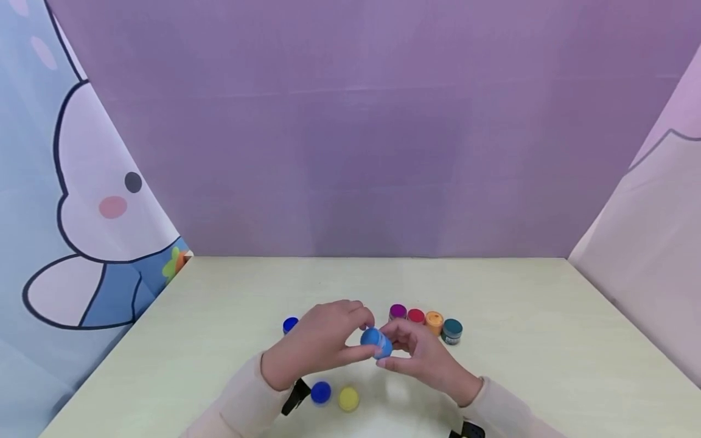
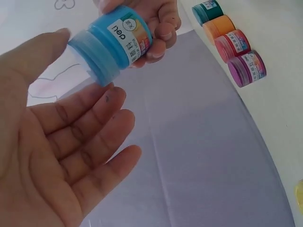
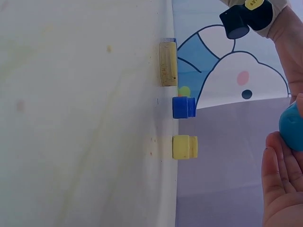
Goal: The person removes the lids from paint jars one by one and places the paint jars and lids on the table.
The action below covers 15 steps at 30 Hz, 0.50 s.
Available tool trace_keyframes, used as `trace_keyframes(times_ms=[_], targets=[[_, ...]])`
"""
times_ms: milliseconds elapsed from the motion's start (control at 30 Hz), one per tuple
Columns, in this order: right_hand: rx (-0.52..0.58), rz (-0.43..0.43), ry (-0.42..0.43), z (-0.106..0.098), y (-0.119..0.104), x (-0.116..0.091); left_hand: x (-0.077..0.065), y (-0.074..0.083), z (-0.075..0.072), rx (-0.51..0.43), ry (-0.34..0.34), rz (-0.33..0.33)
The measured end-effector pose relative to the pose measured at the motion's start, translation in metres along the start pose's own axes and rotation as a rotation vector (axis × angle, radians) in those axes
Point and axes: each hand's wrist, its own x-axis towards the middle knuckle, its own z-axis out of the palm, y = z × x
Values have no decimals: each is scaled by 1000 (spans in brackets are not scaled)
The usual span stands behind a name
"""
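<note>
A light blue paint jar (image 1: pixel 376 342) is held tilted between both hands above the table. My left hand (image 1: pixel 323 337) pinches its lid (image 2: pixel 97 59) between thumb and index finger, while the other fingers stretch out below. From the other side, my right hand (image 1: pixel 424 358) grips the labelled body. The label, marked "deli", shows in the left wrist view. Only the jar's blue end and some fingers (image 3: pixel 279 175) appear at the right edge of the right wrist view.
Purple (image 1: pixel 398 312), red (image 1: pixel 416 316), orange (image 1: pixel 434 322) and teal (image 1: pixel 452 331) jars stand in a row behind the right hand. A blue jar (image 1: pixel 320 392) and a yellow jar (image 1: pixel 348 399) are nearer. Another blue jar (image 1: pixel 290 325) is partly hidden by the left hand. A tan block-like object (image 3: pixel 168 64) lies beyond.
</note>
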Motion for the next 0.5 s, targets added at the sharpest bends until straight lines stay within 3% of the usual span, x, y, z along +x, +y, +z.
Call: trace_keyframes(times_ms=[100, 333, 500], targets=[[-7, -12, 2, 0, 0, -1, 0, 0, -1, -59, -17, 5], [31, -9, -2, 2, -6, -2, -2, -5, -2, -169, -11, 214], [29, -33, 0, 2, -1, -1, -1, -7, -1, -175, 0, 279]])
